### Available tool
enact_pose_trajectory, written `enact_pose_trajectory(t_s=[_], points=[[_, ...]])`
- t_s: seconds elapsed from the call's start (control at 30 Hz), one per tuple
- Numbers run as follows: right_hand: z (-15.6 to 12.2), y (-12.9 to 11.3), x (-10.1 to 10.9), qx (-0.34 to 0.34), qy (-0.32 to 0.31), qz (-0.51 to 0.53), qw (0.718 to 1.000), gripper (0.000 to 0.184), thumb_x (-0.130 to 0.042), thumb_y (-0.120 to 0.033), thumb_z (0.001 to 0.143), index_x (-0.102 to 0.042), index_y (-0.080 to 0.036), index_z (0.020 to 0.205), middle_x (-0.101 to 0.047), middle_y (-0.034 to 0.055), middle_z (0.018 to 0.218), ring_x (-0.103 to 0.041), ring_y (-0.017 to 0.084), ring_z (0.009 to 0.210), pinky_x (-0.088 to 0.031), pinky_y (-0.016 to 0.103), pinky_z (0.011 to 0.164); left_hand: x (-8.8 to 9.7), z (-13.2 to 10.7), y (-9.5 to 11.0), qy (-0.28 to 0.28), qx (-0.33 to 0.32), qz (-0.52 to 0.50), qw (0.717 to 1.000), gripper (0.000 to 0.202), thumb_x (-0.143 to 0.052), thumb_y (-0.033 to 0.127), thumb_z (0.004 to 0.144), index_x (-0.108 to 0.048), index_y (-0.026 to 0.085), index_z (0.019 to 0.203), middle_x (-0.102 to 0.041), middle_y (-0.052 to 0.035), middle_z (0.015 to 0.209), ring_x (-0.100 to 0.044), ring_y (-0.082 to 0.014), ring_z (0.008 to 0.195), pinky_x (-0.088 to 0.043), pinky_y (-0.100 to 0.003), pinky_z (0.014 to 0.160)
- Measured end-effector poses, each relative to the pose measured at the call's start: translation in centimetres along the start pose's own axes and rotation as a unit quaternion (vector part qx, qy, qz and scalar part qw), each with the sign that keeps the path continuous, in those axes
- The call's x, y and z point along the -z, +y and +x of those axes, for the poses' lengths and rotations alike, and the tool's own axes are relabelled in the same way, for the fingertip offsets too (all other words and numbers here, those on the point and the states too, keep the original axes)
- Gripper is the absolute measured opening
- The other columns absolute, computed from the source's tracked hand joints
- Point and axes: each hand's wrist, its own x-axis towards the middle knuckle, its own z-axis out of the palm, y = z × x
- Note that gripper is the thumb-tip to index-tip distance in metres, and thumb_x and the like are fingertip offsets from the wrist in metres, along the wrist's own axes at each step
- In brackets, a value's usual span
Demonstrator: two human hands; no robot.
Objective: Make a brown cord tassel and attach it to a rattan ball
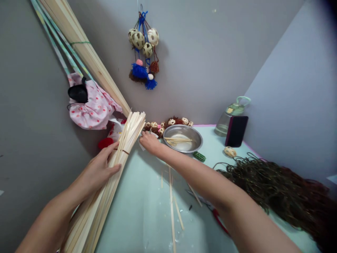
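Note:
My left hand is wrapped round a long bundle of pale bamboo strips, which leans up from the lower left and is tied with a reddish-brown band. Just right of the bundle's top end, my right hand reaches to the back of the table with its fingers curled down. Small white pieces, perhaps paper or cloth, show beside those fingers; what they grip is hidden. Close to that hand stands a metal bowl with short strips in it. Loose strips lie on the table under my right forearm.
Woven balls with brown yarn lie behind the bowl. A green woven piece, a phone, a bottle and dark cord are to the right. Red-handled scissors lie under my forearm. A pink pouch hangs left.

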Motion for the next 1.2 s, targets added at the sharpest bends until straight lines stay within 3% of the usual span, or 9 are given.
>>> enact_pose_trajectory(t_s=[0.2, 0.33, 0.43, 0.57, 0.7, 0.77, 0.93, 1.07, 1.2], points=[[3.0, 0.3, -1.7, -0.046, -0.007, 0.011, 0.999, 0.034, -0.06, -0.031, 0.095, -0.058, -0.014, 0.125, -0.061, 0.0112, 0.124, -0.063, 0.024, 0.105, -0.055, 0.043, 0.087, -1.7, 0.1, -0.4, -0.058, 0.029, -0.003, 0.998, 0.074, -0.058, 0.033, 0.072, -0.044, 0.017, 0.143, -0.058, -0.0118, 0.14, -0.058, -0.0308, 0.124, -0.043, -0.043, 0.107], [-2.6, -0.8, -3.2, -0.045, -0.014, 0.009, 0.999, 0.032, -0.059, -0.029, 0.096, -0.058, -0.013, 0.124, -0.061, 0.0115, 0.123, -0.063, 0.024, 0.105, -0.055, 0.043, 0.088, -2.7, 0.4, -1.6, -0.081, 0.041, 0.051, 0.995, 0.075, -0.055, 0.032, 0.072, -0.044, 0.013, 0.143, -0.062, -0.0128, 0.135, -0.063, -0.0308, 0.116, -0.048, -0.041, 0.099], [-8.2, -1.0, -3.1, -0.01, -0.024, 0.018, 0.999, 0.03, -0.043, -0.001, 0.094, -0.06, 0.004, 0.118, -0.062, 0.0273, 0.115, -0.061, 0.029, 0.109, -0.054, 0.039, 0.082, -3.1, 0.7, -2.6, -0.095, 0.039, 0.058, 0.993, 0.074, -0.054, 0.031, 0.072, -0.043, 0.013, 0.143, -0.065, -0.0123, 0.131, -0.065, -0.0298, 0.112, -0.049, -0.039, 0.096], [-13.9, 1.1, -0.8, 0.049, -0.056, 0.057, 0.996, 0.021, -0.051, -0.001, 0.088, -0.07, -0.008, 0.094, -0.069, 0.0151, 0.093, -0.067, 0.023, 0.082, -0.05, 0.03, 0.064, -2.5, 1.0, -2.8, -0.118, 0.026, 0.084, 0.989, 0.069, -0.054, 0.03, 0.074, -0.045, 0.018, 0.141, -0.065, -0.0112, 0.129, -0.063, -0.0312, 0.115, -0.048, -0.041, 0.095], [-16.8, 4.2, 2.4, 0.032, 0.013, 0.121, 0.992, 0.026, -0.051, -0.003, 0.089, -0.07, -0.015, 0.101, -0.07, 0.0093, 0.094, -0.064, 0.019, 0.081, -0.044, 0.027, 0.065, -1.6, -0.2, 1.2, -0.08, 0.002, 0.151, 0.985, 0.065, -0.061, 0.037, 0.072, -0.052, 0.015, 0.132, -0.049, -0.0204, 0.143, -0.044, -0.0421, 0.131, -0.038, -0.052, 0.101], [-17.7, 5.2, 3.6, 0.0, 0.105, 0.173, 0.979, 0.031, -0.047, -0.003, 0.091, -0.07, -0.017, 0.106, -0.07, 0.0093, 0.098, -0.062, 0.021, 0.093, -0.045, 0.029, 0.072, -2.0, -1.8, 5.1, -0.096, -0.047, 0.213, 0.971, 0.051, -0.058, 0.043, 0.078, -0.059, 0.016, 0.121, -0.062, -0.018, 0.125, -0.057, -0.0371, 0.115, -0.043, -0.046, 0.093], [-19.7, 5.7, 4.7, -0.068, 0.232, 0.283, 0.928, 0.03, -0.049, -0.008, 0.091, -0.07, -0.021, 0.108, -0.071, 0.0062, 0.103, -0.061, 0.019, 0.092, -0.046, 0.031, 0.077, -7.1, -7.6, 14.4, -0.37, -0.05, 0.174, 0.911, 0.032, -0.054, 0.046, 0.085, -0.069, 0.021, 0.073, -0.074, -0.0102, 0.08, -0.068, -0.0303, 0.079, -0.043, -0.036, 0.07], [-21.1, 5.9, 4.6, -0.095, 0.251, 0.43, 0.862, 0.027, -0.055, -0.012, 0.088, -0.072, -0.021, 0.106, -0.072, 0.0047, 0.099, -0.063, 0.017, 0.084, -0.047, 0.028, 0.072, -11.6, -10.5, 15.6, -0.383, -0.035, 0.149, 0.911, 0.017, -0.061, 0.029, 0.073, -0.068, 0.018, 0.062, -0.072, -0.0141, 0.074, -0.066, -0.0326, 0.077, -0.039, -0.037, 0.067], [-22.8, 6.8, 4.6, -0.123, 0.239, 0.53, 0.804, 0.021, -0.058, -0.019, 0.087, -0.075, -0.017, 0.099, -0.073, 0.0054, 0.089, -0.064, 0.017, 0.079, -0.049, 0.029, 0.07, -12.9, -11.0, 13.8, -0.374, -0.011, 0.102, 0.922, 0.016, -0.051, 0.018, 0.069, -0.062, 0.019, 0.058, -0.06, -0.0038, 0.061, -0.055, -0.0197, 0.06, -0.034, -0.031, 0.057]])
